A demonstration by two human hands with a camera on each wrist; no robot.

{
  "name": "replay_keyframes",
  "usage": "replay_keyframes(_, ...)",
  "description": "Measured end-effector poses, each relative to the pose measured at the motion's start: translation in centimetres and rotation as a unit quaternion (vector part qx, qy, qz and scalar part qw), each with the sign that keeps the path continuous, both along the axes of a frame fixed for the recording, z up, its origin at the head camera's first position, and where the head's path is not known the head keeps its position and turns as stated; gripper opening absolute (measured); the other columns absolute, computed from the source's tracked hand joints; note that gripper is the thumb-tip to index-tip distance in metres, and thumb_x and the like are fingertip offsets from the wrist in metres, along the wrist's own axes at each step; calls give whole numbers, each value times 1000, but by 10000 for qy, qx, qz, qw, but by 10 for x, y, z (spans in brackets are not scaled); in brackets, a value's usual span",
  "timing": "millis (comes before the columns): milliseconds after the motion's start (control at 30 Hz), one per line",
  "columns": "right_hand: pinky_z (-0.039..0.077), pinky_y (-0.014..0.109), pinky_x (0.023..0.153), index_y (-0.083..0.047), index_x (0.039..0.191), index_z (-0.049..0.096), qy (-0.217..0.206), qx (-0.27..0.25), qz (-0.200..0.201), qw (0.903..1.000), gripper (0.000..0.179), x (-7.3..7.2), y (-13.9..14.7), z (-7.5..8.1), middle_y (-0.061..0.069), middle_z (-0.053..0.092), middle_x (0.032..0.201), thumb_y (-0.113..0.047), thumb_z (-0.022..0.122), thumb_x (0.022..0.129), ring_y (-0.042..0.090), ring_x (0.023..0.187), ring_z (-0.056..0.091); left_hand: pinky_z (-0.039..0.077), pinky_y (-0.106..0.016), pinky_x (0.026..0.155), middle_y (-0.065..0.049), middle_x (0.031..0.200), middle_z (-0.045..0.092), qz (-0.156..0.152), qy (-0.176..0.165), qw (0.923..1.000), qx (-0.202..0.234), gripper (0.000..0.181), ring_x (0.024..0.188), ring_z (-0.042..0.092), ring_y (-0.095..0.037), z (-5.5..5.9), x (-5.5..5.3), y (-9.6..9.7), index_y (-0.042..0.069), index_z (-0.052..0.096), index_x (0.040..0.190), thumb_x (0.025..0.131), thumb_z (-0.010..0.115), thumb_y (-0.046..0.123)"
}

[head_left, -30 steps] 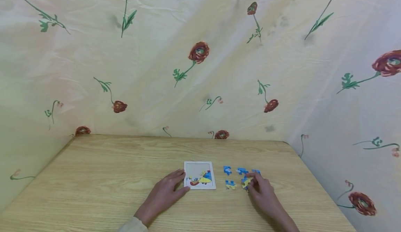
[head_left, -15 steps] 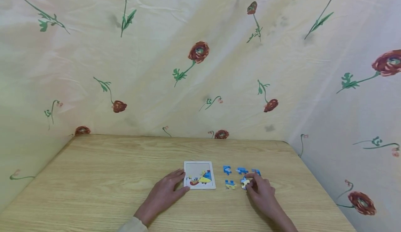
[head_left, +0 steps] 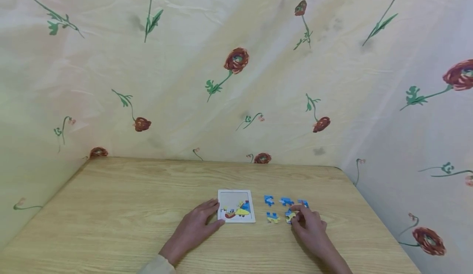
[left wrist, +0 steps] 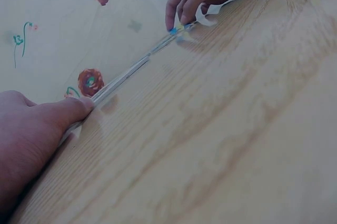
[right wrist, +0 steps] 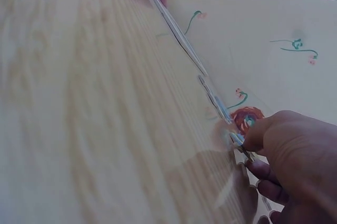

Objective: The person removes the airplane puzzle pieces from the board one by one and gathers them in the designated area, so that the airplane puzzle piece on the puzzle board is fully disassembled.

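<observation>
In the head view a small white-framed picture puzzle tray (head_left: 236,220) lies on the table, its lower part filled with a colourful picture and its upper part bare grey. My left hand (head_left: 199,222) rests at its left side, fingers along the edge and thumb at the near corner. To the right of the tray, my right hand (head_left: 310,226) pinches a blue and yellow puzzle piece (head_left: 289,215) between thumb and fingers, low over the table. The right wrist view shows this puzzle piece (right wrist: 237,140) by the fingertips, partly hidden by them.
Other loose puzzle pieces lie around the right hand: a blue one (head_left: 269,200), another blue one (head_left: 286,201), a blue one by the fingers (head_left: 304,203) and a blue-yellow one (head_left: 272,217). Flower-printed cloth (head_left: 166,81) hangs behind the wooden table (head_left: 129,208).
The puzzle piece in my right fingers has turned slightly, looking paler half a second ago and yellower now. My left hand and the tray have stayed in place.
</observation>
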State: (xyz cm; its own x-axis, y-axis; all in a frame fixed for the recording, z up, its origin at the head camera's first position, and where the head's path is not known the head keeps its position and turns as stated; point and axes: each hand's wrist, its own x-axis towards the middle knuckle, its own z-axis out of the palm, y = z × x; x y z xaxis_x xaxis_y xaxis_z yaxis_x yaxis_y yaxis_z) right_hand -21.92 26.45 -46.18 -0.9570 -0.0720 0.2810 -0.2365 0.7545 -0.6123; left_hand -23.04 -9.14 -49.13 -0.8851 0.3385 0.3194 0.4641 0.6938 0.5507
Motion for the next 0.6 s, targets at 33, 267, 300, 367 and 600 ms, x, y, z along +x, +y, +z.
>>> replay_keyframes(33, 27, 65, 86, -4, 120, 68, 32, 3, -9, 10000, 28, 0, 0, 0, -3, 63, 91, 3, 68, 92, 33, 103, 49, 44, -55, 110, -13, 150, 55, -8, 3, 10000, 7, 60, 139, 50, -33, 0, 0, 0, 1, 63, 140, 99, 69, 44)
replay_keyframes(267, 28, 63, 84, -5, 115, 70, 294, 167, -45, 9994, 25, 1, 1, -3, -3, 63, 92, 1, 70, 91, 39, 107, 48, 45, -55, 110, -14, 150, 55, -21, -6, 10000, -17, 60, 139, 50, -33, 1, -1, 0, 0, 62, 140, 99, 69, 44)
replay_keyframes(300, 29, 62, 84, -6, 114, 70, 314, 235, -54, 9992, 24, 1, 1, -4, -3, 62, 92, 0, 70, 91, 40, 107, 47, 45, -55, 110, -14, 150, 55, -13, -10, 10000, -19, 60, 139, 50, -33, 1, 0, 0, 0, 63, 140, 99, 69, 44)
replay_keyframes(367, 29, 61, 84, -7, 114, 71, 303, 358, -80, 9989, 22, 1, 1, -5, -3, 59, 91, -2, 70, 92, 40, 108, 47, 44, -56, 110, -14, 150, 55, 3, -26, 10000, -16, 61, 139, 50, -34, 1, 0, 0, 1, 63, 140, 99, 69, 45)
replay_keyframes(600, 29, 58, 85, -6, 114, 71, 135, 410, -174, 9989, 20, 1, 2, -6, -1, 60, 94, -7, 70, 94, 38, 107, 47, 43, -56, 111, -14, 151, 54, 15, 7, 10000, 4, 61, 139, 50, -34, 0, 1, 0, 1, 63, 140, 99, 68, 45)
